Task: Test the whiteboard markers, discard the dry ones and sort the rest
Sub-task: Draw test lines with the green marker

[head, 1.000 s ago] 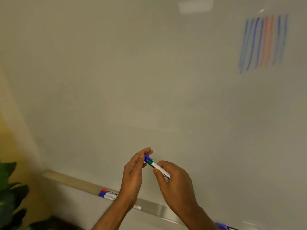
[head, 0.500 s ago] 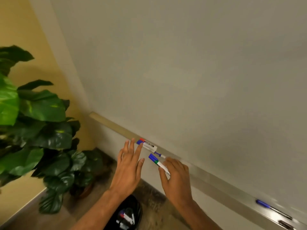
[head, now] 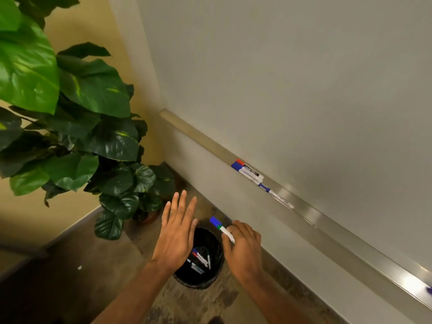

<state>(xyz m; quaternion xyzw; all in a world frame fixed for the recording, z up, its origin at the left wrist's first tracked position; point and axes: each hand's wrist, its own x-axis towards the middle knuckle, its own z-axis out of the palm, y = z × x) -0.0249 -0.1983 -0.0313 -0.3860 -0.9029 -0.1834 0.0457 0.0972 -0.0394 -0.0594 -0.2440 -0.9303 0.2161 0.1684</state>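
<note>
Here the right hand (head: 243,250) pinches a blue-capped marker (head: 221,229) above the black bin (head: 198,280); the left hand (head: 176,232), fingers straight, holds nothing.

A big-leaved plant (head: 93,94) stands on the brown floor (head: 70,265) by a yellow wall (head: 91,26).

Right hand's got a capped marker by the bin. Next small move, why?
Probably open the right hand and drop the marker into the black bin: it is held over the bin's edge, other markers already lie inside, and the left hand is open, holding nothing.
</note>
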